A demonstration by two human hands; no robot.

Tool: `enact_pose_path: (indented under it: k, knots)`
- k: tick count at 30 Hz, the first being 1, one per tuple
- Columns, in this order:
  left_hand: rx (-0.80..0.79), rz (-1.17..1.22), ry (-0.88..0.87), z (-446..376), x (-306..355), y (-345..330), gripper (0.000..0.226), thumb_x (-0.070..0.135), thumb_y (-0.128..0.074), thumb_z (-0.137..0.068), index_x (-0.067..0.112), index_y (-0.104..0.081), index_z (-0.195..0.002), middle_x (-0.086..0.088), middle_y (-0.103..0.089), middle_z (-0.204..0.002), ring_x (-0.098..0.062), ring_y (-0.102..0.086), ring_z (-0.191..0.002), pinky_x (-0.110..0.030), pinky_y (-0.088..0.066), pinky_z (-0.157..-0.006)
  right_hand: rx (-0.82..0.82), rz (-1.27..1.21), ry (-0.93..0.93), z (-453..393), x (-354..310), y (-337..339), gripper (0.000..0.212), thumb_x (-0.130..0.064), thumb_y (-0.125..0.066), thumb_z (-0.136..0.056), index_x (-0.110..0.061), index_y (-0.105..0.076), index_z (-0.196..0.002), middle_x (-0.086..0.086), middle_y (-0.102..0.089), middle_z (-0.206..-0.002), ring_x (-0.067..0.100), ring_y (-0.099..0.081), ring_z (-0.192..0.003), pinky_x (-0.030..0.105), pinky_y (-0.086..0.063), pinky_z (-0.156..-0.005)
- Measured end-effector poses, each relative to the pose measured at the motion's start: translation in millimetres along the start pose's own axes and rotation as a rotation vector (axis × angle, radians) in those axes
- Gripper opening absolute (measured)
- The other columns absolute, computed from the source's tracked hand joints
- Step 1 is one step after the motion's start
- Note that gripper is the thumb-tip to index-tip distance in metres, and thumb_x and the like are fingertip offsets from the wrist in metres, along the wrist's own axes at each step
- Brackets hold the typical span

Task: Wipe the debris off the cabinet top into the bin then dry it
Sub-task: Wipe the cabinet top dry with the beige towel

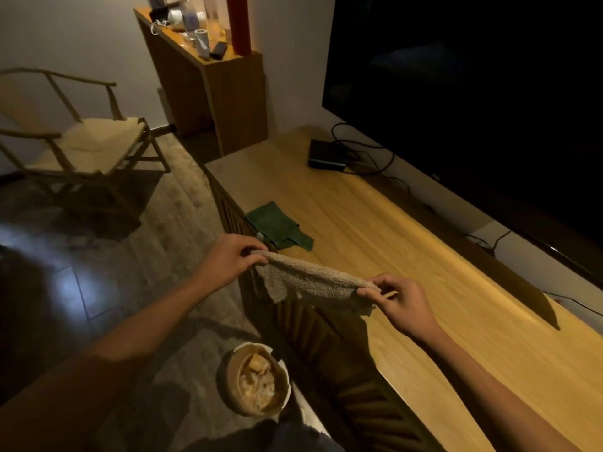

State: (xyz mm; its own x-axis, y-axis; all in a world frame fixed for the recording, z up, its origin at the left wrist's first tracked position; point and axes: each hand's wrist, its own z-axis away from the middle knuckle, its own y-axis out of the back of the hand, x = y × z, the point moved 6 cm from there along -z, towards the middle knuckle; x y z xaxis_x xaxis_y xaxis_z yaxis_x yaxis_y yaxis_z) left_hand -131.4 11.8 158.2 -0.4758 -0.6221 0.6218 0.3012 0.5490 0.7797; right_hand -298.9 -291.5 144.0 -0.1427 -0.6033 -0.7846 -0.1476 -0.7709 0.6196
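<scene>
A beige towel (pixel 310 283) is stretched between my two hands above the front edge of the long wooden cabinet top (pixel 408 256). My left hand (pixel 233 257) pinches its left corner and my right hand (pixel 396 296) pinches its right corner; the towel hangs down over the cabinet's edge. A dark green cloth (pixel 277 228) lies crumpled on the cabinet top just beyond my left hand. On the floor below, against the cabinet front, stands a round bin (pixel 228 375) holding pale scraps.
A large dark TV (pixel 473 86) hangs along the right wall over the cabinet. A black box (pixel 326 154) with cables sits at the cabinet's far end. A taller side cabinet (pixel 208 89) with bottles and a wooden chair (pixel 81 138) stand beyond.
</scene>
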Motion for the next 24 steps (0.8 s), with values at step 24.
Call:
enact_pose_path:
  k: [24]
  knots:
    - [-0.306,0.201,-0.184,-337,-129,53,0.017,0.024,-0.070,-0.093,0.035,-0.072,-0.107,0.007,-0.075,-0.104,-0.007,-0.068,-0.098,-0.027,-0.055,-0.088,0.528,0.046,-0.384,-211,-39,-64,0.007,-0.035,-0.077,-0.087,-0.031,-0.071,-0.089,-0.017,-0.070,-0.084,0.001,-0.064,-0.085,0.017,-0.052,-0.068]
